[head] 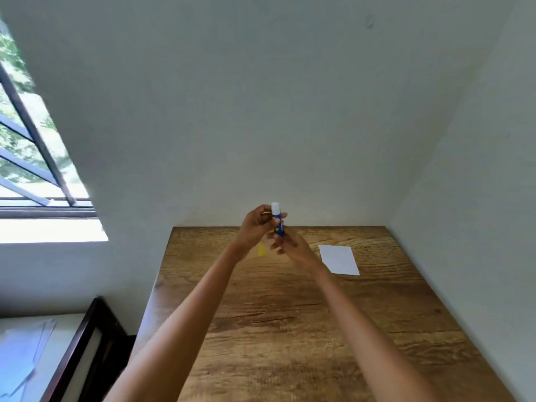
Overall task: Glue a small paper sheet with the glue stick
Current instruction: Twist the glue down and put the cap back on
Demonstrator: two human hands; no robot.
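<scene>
- Head view: 2 bare forearms reach out over a wooden table (290, 329) that sits in a corner of pale walls.
- Both hands meet above the table's far edge and hold a blue glue stick (278, 220) upright between them.
- Left hand (255, 227) curls around the upper part of the stick, fingers closed near its white top.
- Right hand (290, 245) grips the lower end of the stick from below, fingers closed on it.
- Whether that white top is a cap or bare glue cannot be told.
- A small white paper sheet (339, 259) lies flat on the table, to the right of the hands and apart from them.
- A small yellow object (261, 250) lies on the table just below the left wrist; too blurred to identify.
- A barred window (34, 158) is at the left.
</scene>
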